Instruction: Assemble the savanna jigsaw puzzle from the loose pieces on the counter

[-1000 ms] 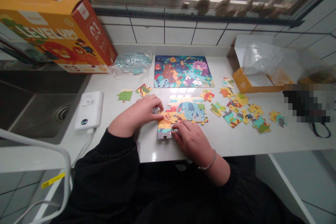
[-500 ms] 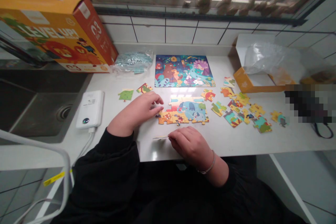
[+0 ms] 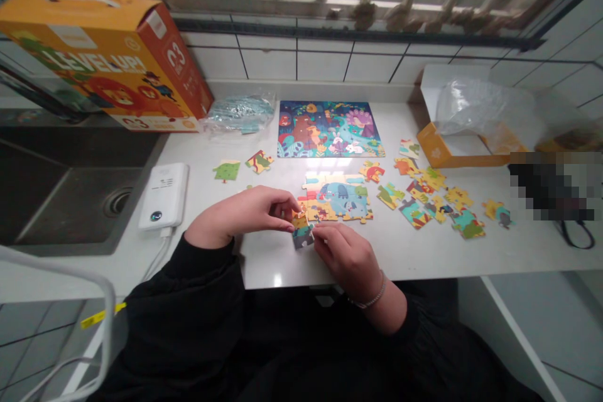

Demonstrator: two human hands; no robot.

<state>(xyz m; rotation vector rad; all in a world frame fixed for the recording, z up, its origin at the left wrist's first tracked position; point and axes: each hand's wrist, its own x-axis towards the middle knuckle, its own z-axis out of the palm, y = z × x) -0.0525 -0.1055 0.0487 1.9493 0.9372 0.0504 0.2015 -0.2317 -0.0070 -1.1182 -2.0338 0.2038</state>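
Note:
Both my hands meet at the near edge of a partly assembled jigsaw puzzle (image 3: 337, 198), which shows an elephant scene. My left hand (image 3: 245, 209) and my right hand (image 3: 346, 256) pinch a small jigsaw piece (image 3: 303, 236) between their fingers, with grey-blue and orange printing on it. Its top overlaps the puzzle's lower left corner, and my fingers hide part of it. A printed picture sheet (image 3: 330, 129) lies beyond the puzzle. Several loose pieces (image 3: 433, 198) are scattered to the right, and two more (image 3: 227, 169) (image 3: 259, 161) lie to the left.
The white worktop (image 3: 277, 270) has a sink (image 3: 80, 207) on its left, with a white plug-in device (image 3: 164, 196) beside it. At the back stand an orange "Level Up" box (image 3: 103, 59) and a plastic bag (image 3: 240, 113). An opened box with clear plastic (image 3: 471, 125) sits at the right.
My right hand has lifted off the worktop and come together with my left around a piece. That piece now sits up at the puzzle's lower left corner.

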